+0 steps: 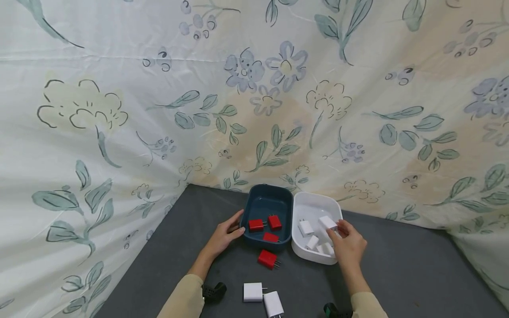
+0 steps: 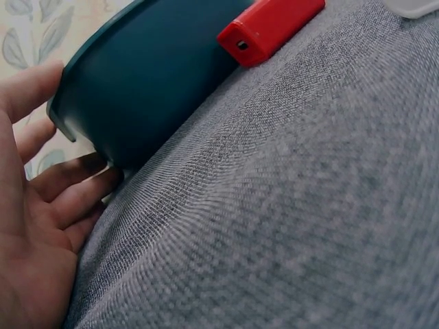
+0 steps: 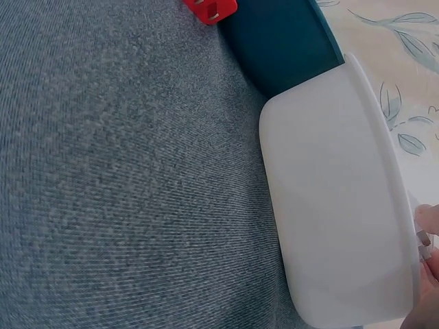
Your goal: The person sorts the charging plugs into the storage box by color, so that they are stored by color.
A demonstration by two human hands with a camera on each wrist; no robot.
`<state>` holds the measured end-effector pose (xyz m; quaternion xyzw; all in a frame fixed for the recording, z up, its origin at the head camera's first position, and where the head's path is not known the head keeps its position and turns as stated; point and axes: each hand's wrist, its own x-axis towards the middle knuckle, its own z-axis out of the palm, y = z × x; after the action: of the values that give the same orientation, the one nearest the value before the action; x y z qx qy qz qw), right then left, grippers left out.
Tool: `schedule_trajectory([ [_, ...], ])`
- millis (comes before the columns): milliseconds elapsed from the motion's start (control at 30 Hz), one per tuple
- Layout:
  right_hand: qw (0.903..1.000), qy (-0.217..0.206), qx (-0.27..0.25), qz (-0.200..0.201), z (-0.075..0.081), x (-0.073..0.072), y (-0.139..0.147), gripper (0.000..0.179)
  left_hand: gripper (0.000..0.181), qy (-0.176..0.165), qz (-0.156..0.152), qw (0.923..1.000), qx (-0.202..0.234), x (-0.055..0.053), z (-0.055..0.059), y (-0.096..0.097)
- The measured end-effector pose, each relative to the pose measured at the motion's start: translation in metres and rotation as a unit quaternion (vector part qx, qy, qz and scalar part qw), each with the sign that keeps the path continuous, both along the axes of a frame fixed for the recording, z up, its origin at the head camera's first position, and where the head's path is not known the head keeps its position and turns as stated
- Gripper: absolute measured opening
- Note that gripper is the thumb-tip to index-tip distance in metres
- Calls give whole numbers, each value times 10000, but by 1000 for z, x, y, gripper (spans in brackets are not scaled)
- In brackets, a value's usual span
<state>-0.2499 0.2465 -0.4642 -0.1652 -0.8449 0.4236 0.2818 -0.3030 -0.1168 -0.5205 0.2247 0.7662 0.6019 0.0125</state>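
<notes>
My right hand is over the right side of the white bin, pinching a white charger by its prong end. In the right wrist view, metal prongs show between the fingertips behind the bin wall. Other white chargers lie inside that bin. My left hand touches the left side of the dark blue bin, its fingers loosely bent along the wall in the left wrist view. Three red chargers lie in the blue bin.
In front of the blue bin, a red charger lies on the dark grey cloth. Two white chargers lie nearer to me. The bins stand side by side, with a flower-patterned curtain rising behind them.
</notes>
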Motion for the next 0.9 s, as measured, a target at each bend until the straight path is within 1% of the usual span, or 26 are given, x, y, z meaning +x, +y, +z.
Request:
schedule_trajectory([
  [200, 9999, -86, -79, -17, 0, 1, -2, 46, 62, -20, -35, 9999, -94, 0, 1, -1],
  [300, 9999, -74, -72, -12, 0, 1, -2, 46, 63, -121, -147, 9998, -72, 1, 5, -1],
  [400, 9999, -20, -110, 10, 0, 0, -3, 46, 63, -174, -275, 9994, -116, 9, 19, -2],
  [467, 9999, -11, -123, 18, -1, 0, -3, 46, 63, -152, -325, 9992, -158, 15, 29, -3],
  [533, 9999, 36, -117, 21, -1, 0, -2, 45, 63, -91, -253, 9995, -157, 14, 26, -2],
  [600, 9999, 70, -77, 15, -1, 0, -2, 43, 63, -80, -121, 9998, -135, 10, 17, -2],
  [700, 10000, 96, -3, -14, -2, 1, -2, 42, 62, -4, 53, 9999, -100, 0, 0, -1],
  [900, 10000, 57, 4, -33, -2, 1, -2, 40, 62, 15, -5, 10000, -43, 0, 0, 0],
])
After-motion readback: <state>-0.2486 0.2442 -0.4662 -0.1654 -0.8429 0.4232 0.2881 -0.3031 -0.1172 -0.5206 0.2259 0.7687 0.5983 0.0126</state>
